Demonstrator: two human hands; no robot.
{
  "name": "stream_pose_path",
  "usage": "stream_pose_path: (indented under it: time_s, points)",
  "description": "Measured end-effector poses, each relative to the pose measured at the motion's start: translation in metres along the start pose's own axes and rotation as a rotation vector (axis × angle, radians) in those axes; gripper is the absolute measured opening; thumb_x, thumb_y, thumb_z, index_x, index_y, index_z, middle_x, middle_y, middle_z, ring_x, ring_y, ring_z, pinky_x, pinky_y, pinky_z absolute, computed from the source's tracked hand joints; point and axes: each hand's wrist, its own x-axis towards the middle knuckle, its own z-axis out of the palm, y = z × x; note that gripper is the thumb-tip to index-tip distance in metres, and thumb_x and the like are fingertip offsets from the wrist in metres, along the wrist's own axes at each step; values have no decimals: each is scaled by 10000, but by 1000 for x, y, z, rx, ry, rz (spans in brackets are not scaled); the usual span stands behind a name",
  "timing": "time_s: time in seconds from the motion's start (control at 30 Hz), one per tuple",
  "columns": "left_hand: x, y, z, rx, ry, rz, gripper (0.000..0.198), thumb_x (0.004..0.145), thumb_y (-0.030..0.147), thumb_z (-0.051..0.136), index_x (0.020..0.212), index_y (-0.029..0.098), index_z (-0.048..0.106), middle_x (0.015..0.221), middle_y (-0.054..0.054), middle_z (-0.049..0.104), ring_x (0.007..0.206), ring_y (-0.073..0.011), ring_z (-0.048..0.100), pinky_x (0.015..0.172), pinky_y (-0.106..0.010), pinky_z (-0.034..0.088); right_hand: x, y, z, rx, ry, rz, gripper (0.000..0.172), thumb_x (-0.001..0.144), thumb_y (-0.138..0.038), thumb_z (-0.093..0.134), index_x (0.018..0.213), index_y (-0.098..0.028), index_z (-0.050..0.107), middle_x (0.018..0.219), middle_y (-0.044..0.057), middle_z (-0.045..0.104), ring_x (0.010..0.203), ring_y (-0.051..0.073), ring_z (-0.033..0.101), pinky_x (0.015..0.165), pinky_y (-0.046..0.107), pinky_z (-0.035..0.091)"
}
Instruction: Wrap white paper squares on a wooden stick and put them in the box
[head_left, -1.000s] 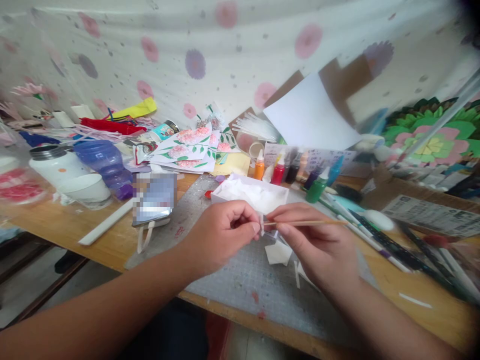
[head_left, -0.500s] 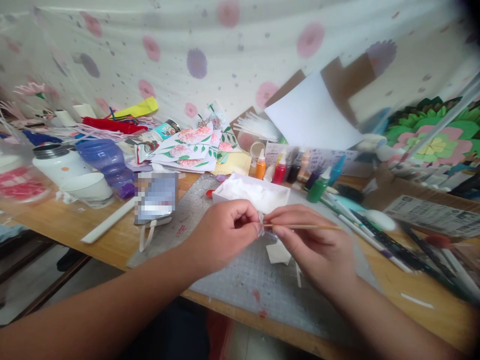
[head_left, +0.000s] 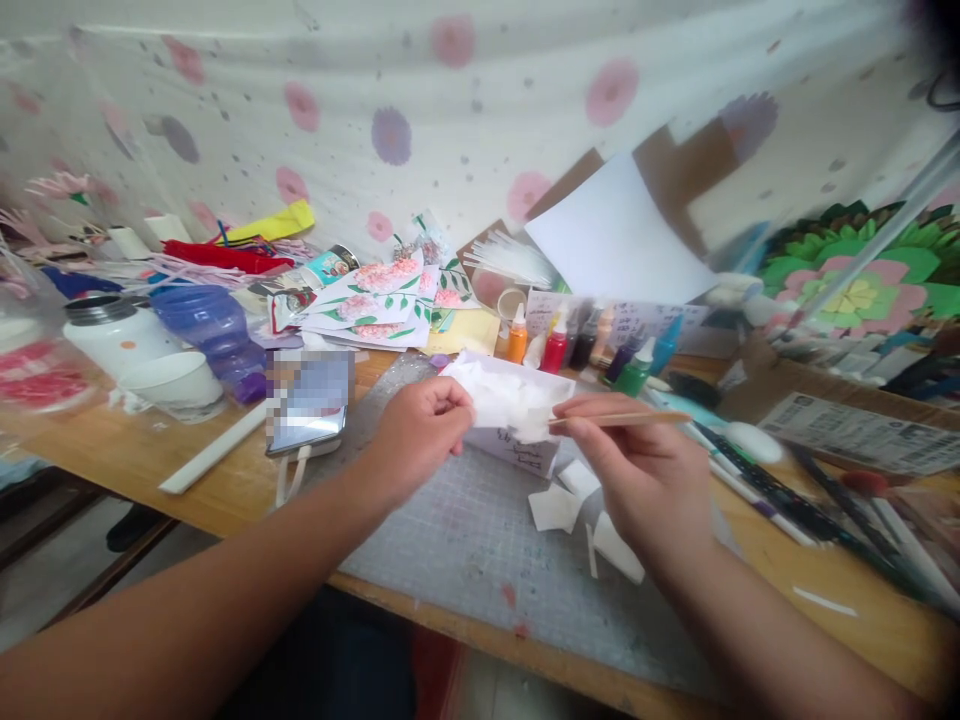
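My right hand [head_left: 637,460] pinches a thin wooden stick [head_left: 652,418] between thumb and fingers. The stick's tip meets a white wispy tuft [head_left: 531,418], perhaps cotton or tissue, at the near edge of a white box [head_left: 517,452]. White fluffy material [head_left: 491,388] fills that box. To the left, my left hand [head_left: 420,425] is closed, thumb against curled fingers, apart from the stick; whatever is between its fingertips cannot be made out. Below the right hand lie white paper pieces [head_left: 555,508] and a short white strip [head_left: 592,552].
A grey cutting mat [head_left: 465,550] covers the table's front. Behind the box stand paint bottles, including an orange one [head_left: 517,336] and a green one [head_left: 636,370]. A phone [head_left: 309,400] and white cup [head_left: 174,382] are left; pens [head_left: 750,480] and a cardboard box [head_left: 817,415] are right.
My hands have parted: the left moved left and up, off the stick's tip. The right, still on the stick, moved slightly up and right. More of the box front and paper pieces shows.
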Motion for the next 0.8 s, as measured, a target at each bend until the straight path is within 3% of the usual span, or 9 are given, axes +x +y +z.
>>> stream_pose_path:
  time_s: [0.1,0.17,0.3,0.4,0.47,0.63,0.8]
  points:
    - [10,-9,-5,106,150,1,87,751,253,551,691,200,584,465,59,507,430,-109,445,421,-216,309,1,0,1,13,76,76,161,802,-109,643,757,-240,725,792,1,736,791,162,695,716,313,583]
    - [13,-11,-6,122,160,-6,118,776,304,551,785,205,614,494,51,543,433,-117,453,423,-222,325,0,0,2,48,92,92,165,797,-102,646,751,-239,726,786,-2,733,777,157,692,707,309,584]
    - [5,-1,-3,99,57,84,254,801,317,572,1029,208,592,586,47,596,469,-114,479,463,-225,368,-2,0,4,134,40,57,198,802,-76,632,770,-243,735,799,-2,733,802,152,687,713,296,576]
    - [-10,11,1,59,-64,233,90,820,274,563,817,186,580,616,40,571,532,-102,507,520,-222,400,-4,-1,4,211,-11,38,214,804,-68,630,799,-253,738,812,-9,735,832,148,685,744,290,565]
    - [-18,18,4,45,-191,298,115,827,256,561,745,176,569,623,37,558,560,-98,508,548,-223,406,-5,-2,3,244,-35,26,224,800,-63,636,810,-262,738,821,-11,739,835,149,685,752,295,562]
    - [-27,23,6,-47,-345,244,141,866,245,515,754,171,557,661,28,551,582,-99,494,551,-229,398,-7,-6,3,281,-91,-4,264,797,-44,633,858,-273,749,829,0,739,842,152,681,772,303,561]
    - [-27,21,5,-103,-382,213,143,874,243,515,755,172,552,658,29,542,594,-101,498,563,-230,406,-8,-7,3,314,-107,6,244,803,-65,640,864,-273,751,833,14,737,846,176,679,764,337,565]
